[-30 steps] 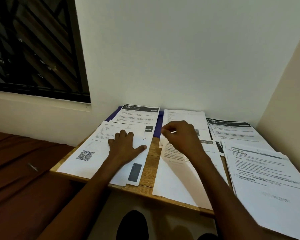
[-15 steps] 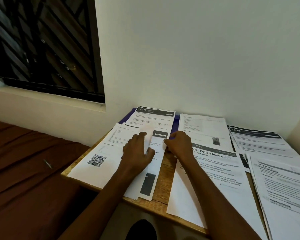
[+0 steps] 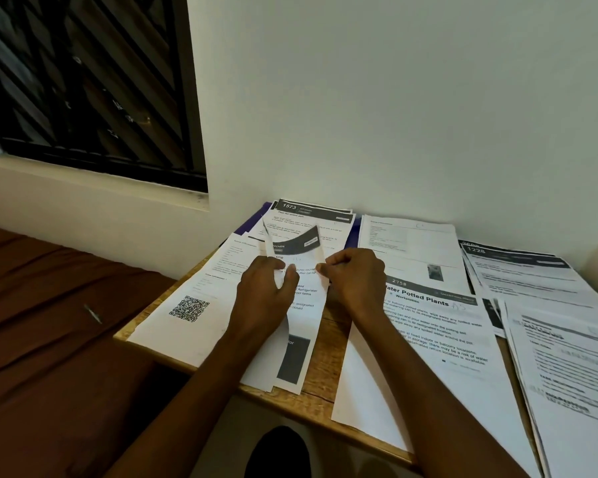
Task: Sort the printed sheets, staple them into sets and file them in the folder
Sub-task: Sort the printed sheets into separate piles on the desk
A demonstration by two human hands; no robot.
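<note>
White printed sheets cover the wooden table [image 3: 320,384] in separate piles. I judge sorting is in hand: my left hand [image 3: 268,291] and right hand [image 3: 354,276] each pinch a side of the lifted top sheet [image 3: 296,251] of the pile near the table's left edge, its far end curling up. Next I must carry it to its matching pile. A purple folder [image 3: 247,225] shows only as slivers at the far left corner; I see no stapler, and the blurred print at the right edge is unreadable.
</note>
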